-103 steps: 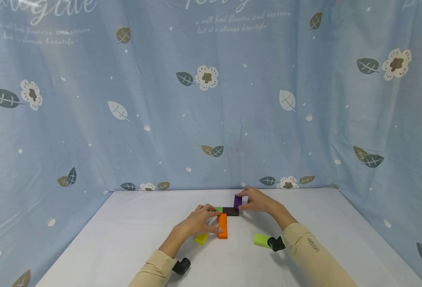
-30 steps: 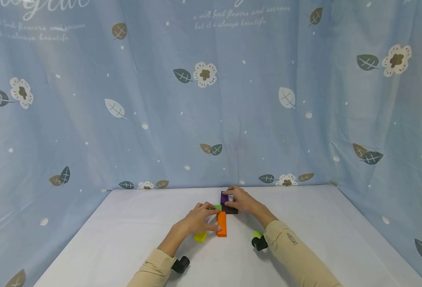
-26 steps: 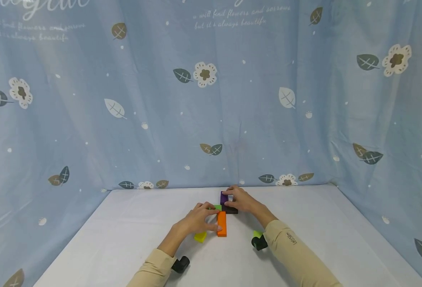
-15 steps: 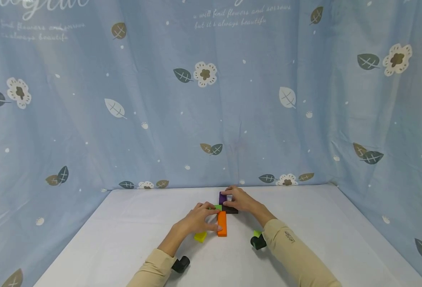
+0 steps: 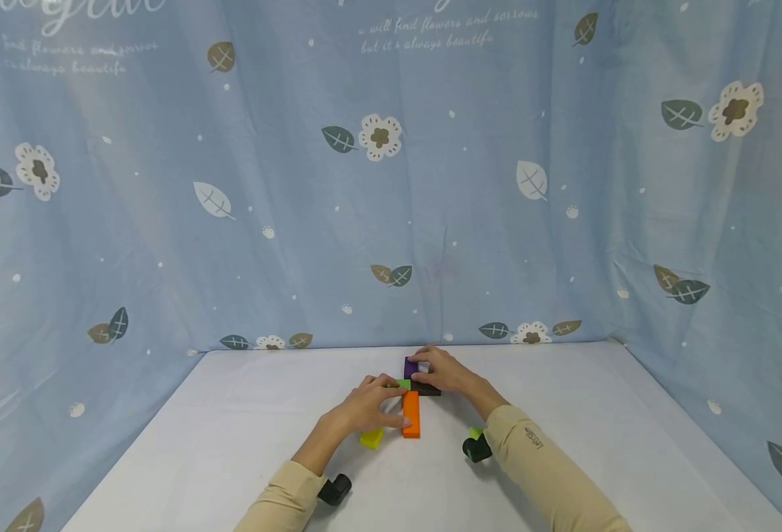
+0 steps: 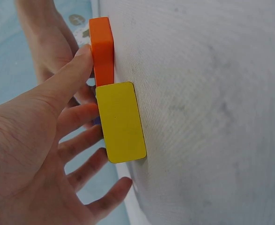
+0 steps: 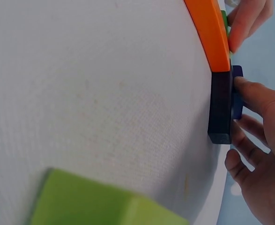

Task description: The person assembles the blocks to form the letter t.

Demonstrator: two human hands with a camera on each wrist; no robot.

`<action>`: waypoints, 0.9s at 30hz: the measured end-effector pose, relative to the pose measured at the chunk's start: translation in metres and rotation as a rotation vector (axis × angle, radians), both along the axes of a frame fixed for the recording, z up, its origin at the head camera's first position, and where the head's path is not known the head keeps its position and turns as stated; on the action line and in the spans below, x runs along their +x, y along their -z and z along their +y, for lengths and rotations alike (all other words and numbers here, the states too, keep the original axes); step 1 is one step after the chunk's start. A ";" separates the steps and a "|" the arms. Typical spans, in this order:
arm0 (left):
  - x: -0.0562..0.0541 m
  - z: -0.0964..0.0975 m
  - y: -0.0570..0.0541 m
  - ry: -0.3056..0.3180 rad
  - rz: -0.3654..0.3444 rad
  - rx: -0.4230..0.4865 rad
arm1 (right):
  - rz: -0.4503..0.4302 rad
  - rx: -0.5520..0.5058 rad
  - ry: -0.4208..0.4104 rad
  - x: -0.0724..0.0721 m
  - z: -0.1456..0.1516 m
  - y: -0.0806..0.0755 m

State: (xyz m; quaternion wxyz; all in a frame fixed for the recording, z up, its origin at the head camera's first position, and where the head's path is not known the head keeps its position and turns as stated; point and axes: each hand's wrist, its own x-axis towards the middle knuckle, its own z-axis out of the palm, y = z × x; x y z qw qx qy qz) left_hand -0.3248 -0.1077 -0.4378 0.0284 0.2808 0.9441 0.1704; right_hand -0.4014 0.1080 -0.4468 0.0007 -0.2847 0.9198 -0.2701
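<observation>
My right hand (image 5: 444,369) pinches a purple block (image 5: 410,367) between thumb and fingers, standing it behind the place where a green block (image 5: 404,384) and a black block (image 5: 429,389) meet. In the right wrist view the purple block lies close behind the black one. An orange block (image 5: 411,415) points from that row towards me. My left hand (image 5: 364,406) lays its thumb against the orange block, and its index fingertip reaches the corner by the green block. Its other fingers are fairly straight. Beside the left thumb sits a yellow block (image 6: 122,123). The green block is partly hidden.
A lime-green block (image 7: 95,201) lies nearer me on the right, mostly covered by the black wrist camera (image 5: 476,448). Another black wrist camera (image 5: 335,489) hangs at the left wrist. A patterned blue curtain (image 5: 484,222) stands behind the white table (image 5: 251,428).
The right hand has carried the purple block left, from the black block's right end to behind the green-black join, with a slight last shift left. The left hand stays at the orange block.
</observation>
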 end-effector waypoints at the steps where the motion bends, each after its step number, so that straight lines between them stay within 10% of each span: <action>1: 0.000 0.000 0.000 0.000 -0.001 0.002 | 0.000 0.007 0.000 0.000 0.000 0.000; 27: -0.001 0.000 0.001 -0.010 -0.002 -0.004 | -0.020 0.030 -0.045 0.000 0.003 0.001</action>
